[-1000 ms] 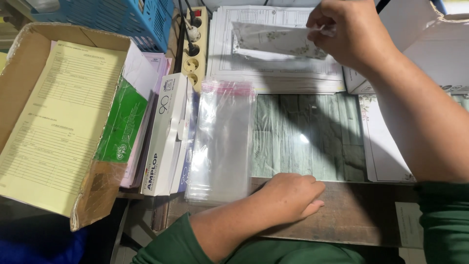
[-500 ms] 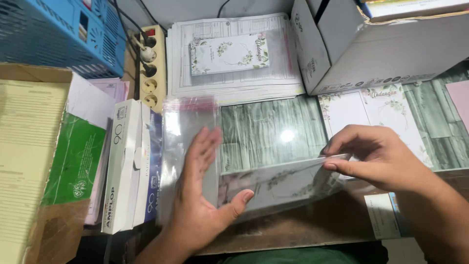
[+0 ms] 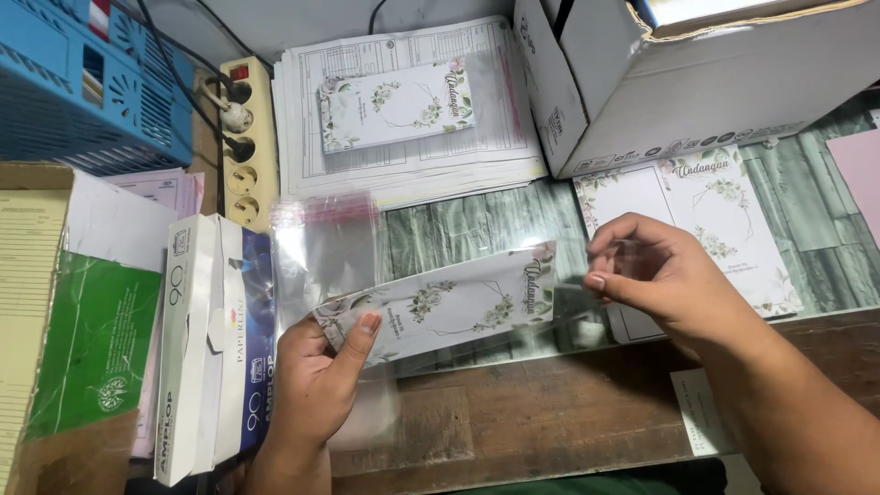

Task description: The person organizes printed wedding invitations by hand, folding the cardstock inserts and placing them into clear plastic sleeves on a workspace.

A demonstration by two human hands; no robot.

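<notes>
My left hand [image 3: 321, 376] grips the left end of a white card with green floral print [image 3: 440, 307], held over the desk's wooden front edge. My right hand [image 3: 665, 284] pinches the open end of a clear plastic sleeve [image 3: 573, 302] around the card's right end. Under my left hand lies a stack of clear plastic sleeves [image 3: 321, 247]. A finished sleeved floral card [image 3: 396, 105] rests on a pile of printed paper forms [image 3: 412, 165] at the back. More floral cards [image 3: 697, 197] lie flat under my right hand.
A cardboard box [image 3: 678, 82] stands at the back right. A power strip [image 3: 243, 137] with plugs and a blue plastic crate [image 3: 64, 82] sit at the back left. Envelope boxes [image 3: 206, 339] and an open carton with green and yellow papers [image 3: 73, 321] fill the left side.
The floral card has come up between both hands. My left hand left the sleeve stack and took the card's left end. My right hand now holds the sleeve at its right end.
</notes>
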